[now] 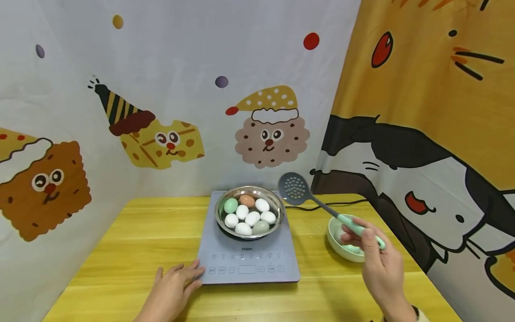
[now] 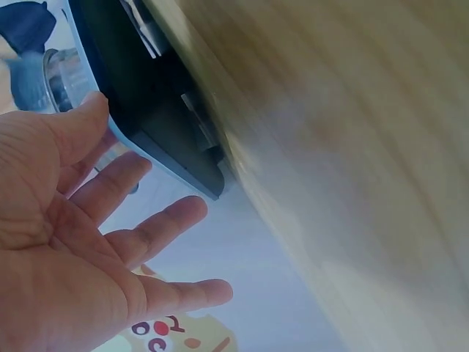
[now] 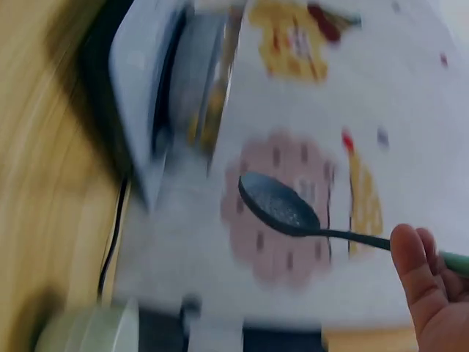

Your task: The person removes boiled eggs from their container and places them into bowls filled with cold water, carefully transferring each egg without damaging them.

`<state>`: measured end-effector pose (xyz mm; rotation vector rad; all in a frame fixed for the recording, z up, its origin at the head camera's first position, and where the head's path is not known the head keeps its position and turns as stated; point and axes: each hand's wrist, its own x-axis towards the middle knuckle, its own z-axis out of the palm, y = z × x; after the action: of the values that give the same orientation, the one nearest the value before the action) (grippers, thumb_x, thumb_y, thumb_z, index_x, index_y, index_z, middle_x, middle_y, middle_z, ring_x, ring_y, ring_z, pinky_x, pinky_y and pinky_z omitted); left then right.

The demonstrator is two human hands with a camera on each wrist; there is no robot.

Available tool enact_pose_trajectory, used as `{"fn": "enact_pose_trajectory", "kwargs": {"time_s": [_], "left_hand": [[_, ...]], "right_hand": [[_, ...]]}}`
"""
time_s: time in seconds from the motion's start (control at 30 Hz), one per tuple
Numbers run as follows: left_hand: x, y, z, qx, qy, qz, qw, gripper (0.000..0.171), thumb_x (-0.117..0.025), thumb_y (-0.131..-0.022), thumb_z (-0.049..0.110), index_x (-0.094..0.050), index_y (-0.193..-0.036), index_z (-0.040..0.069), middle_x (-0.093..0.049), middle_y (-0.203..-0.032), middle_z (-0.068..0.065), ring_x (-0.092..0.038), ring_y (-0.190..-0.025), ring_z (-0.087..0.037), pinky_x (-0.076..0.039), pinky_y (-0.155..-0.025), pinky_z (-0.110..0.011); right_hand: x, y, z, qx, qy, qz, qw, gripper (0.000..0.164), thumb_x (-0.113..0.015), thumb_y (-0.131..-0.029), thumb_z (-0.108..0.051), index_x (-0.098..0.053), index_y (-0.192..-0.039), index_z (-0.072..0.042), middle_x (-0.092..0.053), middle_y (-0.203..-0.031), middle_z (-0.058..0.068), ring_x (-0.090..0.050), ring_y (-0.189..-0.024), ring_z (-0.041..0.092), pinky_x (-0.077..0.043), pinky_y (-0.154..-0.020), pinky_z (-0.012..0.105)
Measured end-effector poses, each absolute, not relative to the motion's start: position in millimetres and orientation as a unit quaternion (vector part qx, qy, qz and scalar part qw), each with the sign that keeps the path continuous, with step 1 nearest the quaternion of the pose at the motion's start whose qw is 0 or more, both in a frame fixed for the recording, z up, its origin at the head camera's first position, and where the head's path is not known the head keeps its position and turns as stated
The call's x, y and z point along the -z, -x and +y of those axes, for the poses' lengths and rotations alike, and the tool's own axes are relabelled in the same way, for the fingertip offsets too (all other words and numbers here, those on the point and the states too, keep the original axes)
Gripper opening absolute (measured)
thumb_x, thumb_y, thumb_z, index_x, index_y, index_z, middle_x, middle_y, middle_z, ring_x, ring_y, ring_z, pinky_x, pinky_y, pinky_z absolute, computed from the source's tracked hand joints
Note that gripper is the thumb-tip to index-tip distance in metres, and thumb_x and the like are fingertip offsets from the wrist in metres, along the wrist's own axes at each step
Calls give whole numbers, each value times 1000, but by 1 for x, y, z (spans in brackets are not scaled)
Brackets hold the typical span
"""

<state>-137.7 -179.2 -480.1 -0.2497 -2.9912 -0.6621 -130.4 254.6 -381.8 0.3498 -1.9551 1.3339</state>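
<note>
- Left hand (image 1: 175, 286): I have it low over the table's front-left part, with the fingers extended. It grasps nothing; its fingertips meet the induction cooktop (image 1: 286, 252) at that unit's front-left corner, and my left wrist view shows the thumb against its side.
- Right hand (image 1: 382, 259): I have it raised above the front-right part of the table (image 1: 161, 232), forearm coming in from the front edge. The fingers are curled around a green handle; the grip is engaged.
- Skimmer (image 1: 299, 197): grasped by that handle. From the grip, its grey shaft slants up and leftward to the perforated head, which is in the air, clear of the pan.
- Bowl (image 1: 347, 256): pale green, near the table's right edge, partly hidden from me behind the right hand; contents not fully readable.
- Metal pan (image 1: 277, 204): on the rear half of the cooktop, to the left of and beyond the right-hand grip. It contains eggs (image 1: 252, 218) in white, brown, green and grey-green.
- Cable (image 1: 350, 202): along the table's rear edge, right of the cooktop.
</note>
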Motion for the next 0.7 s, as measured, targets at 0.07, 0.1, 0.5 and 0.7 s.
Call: {"fn": "enact_pose_trajectory", "kwargs": {"time_s": [0.07,0.1,0.5,0.7], "left_hand": [[480,139,-177,220,82,-972,30,34,-81,-94,25,-79,-128,23,-70,-145,4,-66,-130,-48,-24,-109,-93],[480,139,-176,222,84,-971,29,34,-81,-94,25,-79,-128,23,-70,-145,4,-65,-130,-48,-24,-108,-93],[476,139,-176,223,84,-970,50,34,-82,-93,23,-79,-127,22,-70,-145,2,-66,-130,-48,-25,-108,-93],[477,136,-179,230,76,-970,38,34,-81,-94,24,-79,-128,22,-69,-147,3,-65,-132,-48,-23,-108,-93]], "right_hand": [[382,142,240,-502,-228,-763,339,33,-41,-110,10,-64,-134,10,-80,-109,-1,-77,-90,9,-63,-87,18],[383,147,234,-486,-261,-767,328,34,-42,-109,12,-65,-134,9,-79,-109,-1,-77,-91,9,-63,-87,18],[377,157,229,-432,-396,-766,264,31,-47,-108,11,-68,-129,4,-78,-105,2,-76,-90,10,-62,-89,19],[377,157,227,-373,-413,-796,239,33,-53,-107,6,-68,-134,-6,-80,-107,0,-77,-94,9,-60,-89,16]]}}
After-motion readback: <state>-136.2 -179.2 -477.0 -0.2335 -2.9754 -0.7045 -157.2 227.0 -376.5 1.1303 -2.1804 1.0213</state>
